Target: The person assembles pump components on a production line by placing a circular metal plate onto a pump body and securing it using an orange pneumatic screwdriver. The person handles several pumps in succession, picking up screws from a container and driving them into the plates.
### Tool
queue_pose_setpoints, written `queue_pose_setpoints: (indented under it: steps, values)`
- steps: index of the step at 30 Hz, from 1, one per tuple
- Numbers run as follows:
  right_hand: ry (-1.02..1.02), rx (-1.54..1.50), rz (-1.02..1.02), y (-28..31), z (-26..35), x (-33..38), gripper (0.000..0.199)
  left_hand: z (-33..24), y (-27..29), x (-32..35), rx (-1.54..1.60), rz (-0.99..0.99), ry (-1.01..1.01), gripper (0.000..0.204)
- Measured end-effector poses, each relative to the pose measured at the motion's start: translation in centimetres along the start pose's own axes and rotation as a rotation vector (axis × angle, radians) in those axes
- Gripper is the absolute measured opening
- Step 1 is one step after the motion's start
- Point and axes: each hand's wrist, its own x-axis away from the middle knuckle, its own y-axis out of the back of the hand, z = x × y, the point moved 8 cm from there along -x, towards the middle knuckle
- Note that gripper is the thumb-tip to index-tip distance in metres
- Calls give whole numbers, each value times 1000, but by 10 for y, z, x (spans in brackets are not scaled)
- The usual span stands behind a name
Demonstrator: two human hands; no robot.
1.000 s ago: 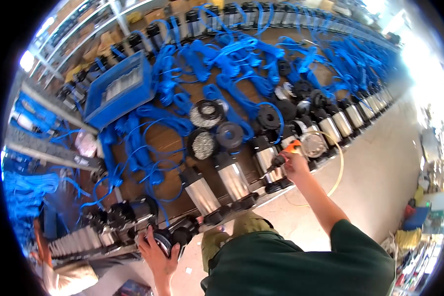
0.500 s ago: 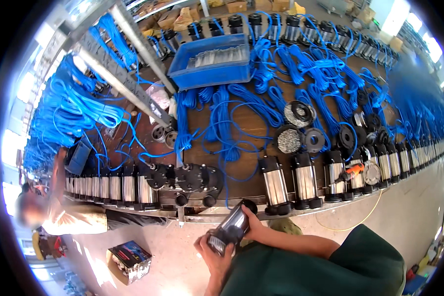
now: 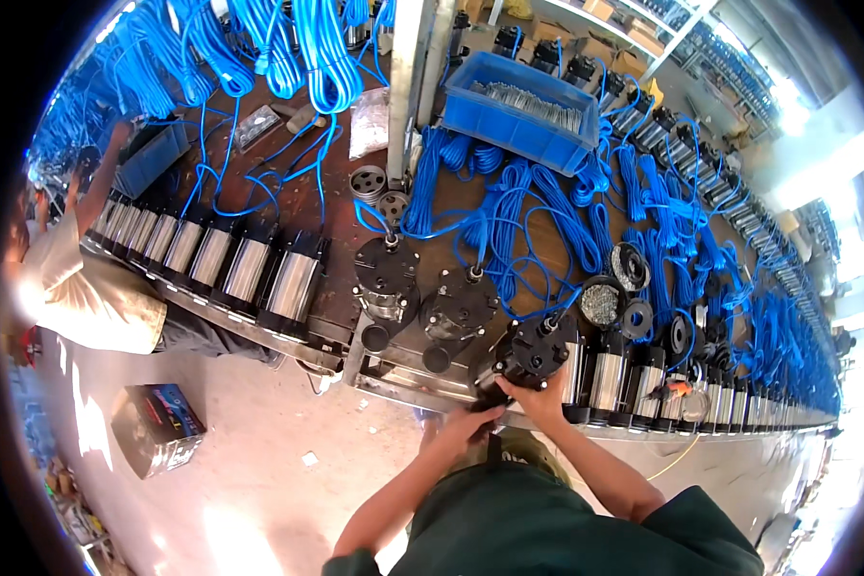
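black unit [image 3: 534, 353] at right fingers [image 3: 554, 388]: underside hidden; blue cable hanks [image 3: 324, 58] up-left of them cut by top edge; orange tool [image 3: 679, 389] right of fingers, detail too small

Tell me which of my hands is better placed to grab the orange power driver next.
Probably your right hand: it's nearer the orange power driver, which lies off to its right. Your left hand is farther away.

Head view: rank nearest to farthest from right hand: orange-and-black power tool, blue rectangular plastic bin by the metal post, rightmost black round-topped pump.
1. Rightmost black round-topped pump: touching the right hand.
2. Orange-and-black power tool: off to the hand's right.
3. Blue rectangular plastic bin: well ahead, near the view's top.
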Motion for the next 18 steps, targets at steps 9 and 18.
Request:
queue_pose_setpoints:
  steps: [9, 18]
  values:
    - [288, 495, 181, 23, 28, -53, 109, -58, -9, -67, -104, -287, -359, 29]
    - [212, 857, 566, 110, -30, 55, 57, -53, 1, -14, -243, -515, -504, 51]
